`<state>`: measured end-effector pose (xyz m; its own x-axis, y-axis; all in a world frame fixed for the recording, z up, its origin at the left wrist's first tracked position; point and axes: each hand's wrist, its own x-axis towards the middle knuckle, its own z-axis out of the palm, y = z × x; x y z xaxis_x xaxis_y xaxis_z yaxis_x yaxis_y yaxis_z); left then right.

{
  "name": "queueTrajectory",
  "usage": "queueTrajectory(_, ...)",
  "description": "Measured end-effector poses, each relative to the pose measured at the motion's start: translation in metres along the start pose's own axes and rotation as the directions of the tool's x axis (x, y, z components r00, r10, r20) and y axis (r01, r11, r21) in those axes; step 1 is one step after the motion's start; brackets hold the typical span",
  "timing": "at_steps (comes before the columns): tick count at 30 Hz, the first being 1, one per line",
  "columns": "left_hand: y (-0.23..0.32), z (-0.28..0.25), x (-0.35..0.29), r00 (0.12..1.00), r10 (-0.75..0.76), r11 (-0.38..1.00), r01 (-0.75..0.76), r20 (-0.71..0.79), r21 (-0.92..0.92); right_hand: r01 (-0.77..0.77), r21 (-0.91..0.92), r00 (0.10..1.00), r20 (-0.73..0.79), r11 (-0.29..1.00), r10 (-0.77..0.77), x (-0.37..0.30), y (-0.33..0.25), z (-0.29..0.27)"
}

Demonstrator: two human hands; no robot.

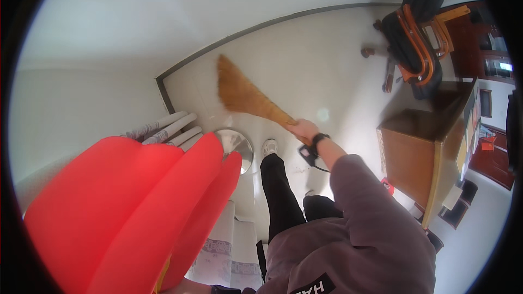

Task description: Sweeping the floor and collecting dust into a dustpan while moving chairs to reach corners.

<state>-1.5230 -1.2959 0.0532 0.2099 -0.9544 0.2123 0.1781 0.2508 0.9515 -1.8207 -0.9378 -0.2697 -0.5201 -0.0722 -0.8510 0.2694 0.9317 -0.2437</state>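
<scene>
My right hand [304, 129] is closed around the narrow end of a straw broom [242, 93]. The broom points away to the left, its fanned bristles low over the floor near the wall corner. A black band and a small dark device sit by my right wrist. Only a bit of my left hand [188, 287] shows at the lower edge, beside a large red cloth [136, 201] that hangs in folds like a flag. Its fingers are hidden, so I cannot tell whether it grips the cloth.
A round shiny metal base [237, 149] stands on the floor beside the red cloth. White patterned cloth-covered furniture [218, 250] lies at the left. To the right are a wooden desk [408, 141] and a black chair with wooden arms [414, 49]. A grey baseboard [261, 24] edges the wall ahead.
</scene>
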Motion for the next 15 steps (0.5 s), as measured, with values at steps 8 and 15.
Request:
queueTrajectory(8,0.029,0.017,-0.013,0.977,0.122,0.957,-0.162,0.173,0.239,-0.264,0.093,0.944,-0.179,0.960,0.277,-0.117,0.146,-0.029)
queueTrajectory(15,0.021,-0.053,0.043,0.751,0.492,0.659,-0.652,0.441,0.374,0.052,0.160,0.989,-0.147,0.986,-0.028,-0.147,0.124,-0.034)
